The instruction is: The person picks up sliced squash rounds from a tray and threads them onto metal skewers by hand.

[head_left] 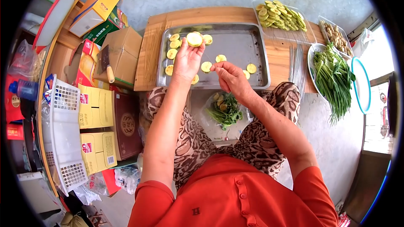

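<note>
The left hand point(188, 62) grasps one yellow slice point(194, 39) near the far edge of the tray point(242, 42); at its near edge, the right hand point(231, 79) pinches — on what, I cannot tell.

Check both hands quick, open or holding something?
Left hand: holding a round slice at its fingertips.
Right hand: closed; can't tell whether it holds anything.

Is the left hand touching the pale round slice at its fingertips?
Touching. The head view shows the left hand palm up, the round slice against its fingers, its lower edge meeting them with no visible gap.
</note>
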The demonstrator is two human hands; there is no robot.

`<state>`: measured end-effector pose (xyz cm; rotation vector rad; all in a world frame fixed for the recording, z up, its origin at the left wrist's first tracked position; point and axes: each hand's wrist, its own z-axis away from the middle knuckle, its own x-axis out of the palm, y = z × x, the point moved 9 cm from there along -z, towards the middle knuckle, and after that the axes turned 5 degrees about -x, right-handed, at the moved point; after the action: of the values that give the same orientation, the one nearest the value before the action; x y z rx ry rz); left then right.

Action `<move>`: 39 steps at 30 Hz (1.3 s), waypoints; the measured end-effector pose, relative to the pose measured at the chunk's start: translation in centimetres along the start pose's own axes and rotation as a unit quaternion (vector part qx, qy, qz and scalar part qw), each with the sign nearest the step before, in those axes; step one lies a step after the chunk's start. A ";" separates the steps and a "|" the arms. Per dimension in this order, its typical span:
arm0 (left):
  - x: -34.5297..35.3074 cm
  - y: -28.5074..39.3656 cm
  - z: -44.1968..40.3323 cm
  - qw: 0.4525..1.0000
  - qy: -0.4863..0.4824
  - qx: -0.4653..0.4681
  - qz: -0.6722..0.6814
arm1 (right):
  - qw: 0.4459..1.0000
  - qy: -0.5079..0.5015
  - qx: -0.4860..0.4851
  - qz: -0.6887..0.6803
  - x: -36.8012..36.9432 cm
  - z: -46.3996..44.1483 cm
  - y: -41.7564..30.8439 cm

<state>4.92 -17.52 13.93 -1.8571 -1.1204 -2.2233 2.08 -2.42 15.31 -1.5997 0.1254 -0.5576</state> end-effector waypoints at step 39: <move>-1.8 2.8 0.2 0.994 0.021 0.030 0.102 | 0.998 -0.038 0.032 0.049 0.4 1.4 0.0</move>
<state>6.86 -20.23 13.72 -1.8018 -0.9333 -2.0851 3.01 -1.31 15.43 -1.5407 0.1283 -0.4203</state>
